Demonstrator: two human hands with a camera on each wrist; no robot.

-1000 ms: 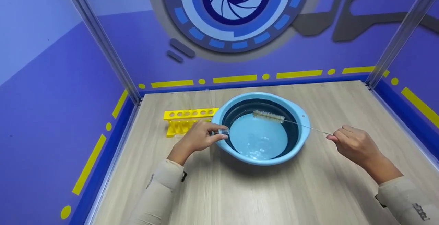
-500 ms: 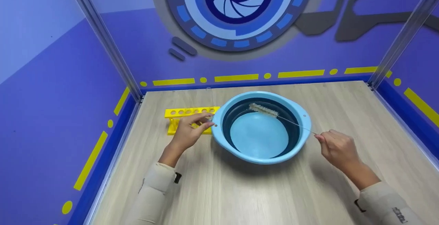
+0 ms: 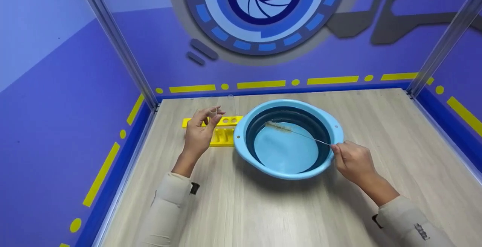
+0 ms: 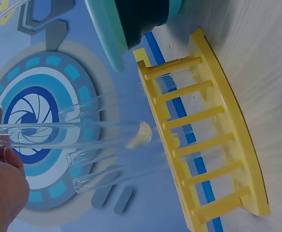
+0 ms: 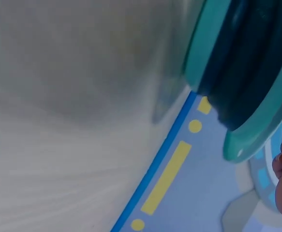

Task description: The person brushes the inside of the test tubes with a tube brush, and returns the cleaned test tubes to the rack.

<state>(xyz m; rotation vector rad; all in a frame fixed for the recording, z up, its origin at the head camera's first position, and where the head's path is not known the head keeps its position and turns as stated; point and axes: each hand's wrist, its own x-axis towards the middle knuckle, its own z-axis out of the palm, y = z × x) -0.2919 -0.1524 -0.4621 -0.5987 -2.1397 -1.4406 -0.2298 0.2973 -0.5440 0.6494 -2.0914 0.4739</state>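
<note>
My left hand (image 3: 200,130) pinches a clear glass test tube (image 4: 73,134) by its upper end, above the yellow test tube rack (image 3: 223,137). In the left wrist view the tube's rounded end points towards the rack and looks just short of its top bar. Several other clear tubes (image 4: 95,180) stand in the rack. On the other side, my right hand (image 3: 354,163) grips the thin wire handle of a test tube brush (image 3: 278,127). Its bristle head hangs over the inside of the light blue basin (image 3: 290,176). The right wrist view shows only my fingertips, not the brush.
The basin has dark folding walls and stands right beside the rack, close to its right end. A wooden-look tabletop (image 3: 263,217) lies under everything. Blue printed panels (image 3: 271,66) close off the back and both sides.
My left hand has lifted the tube away from the basin's left rim, up and left over the rack. My right hand has moved left with the brush, towards the basin's right rim.
</note>
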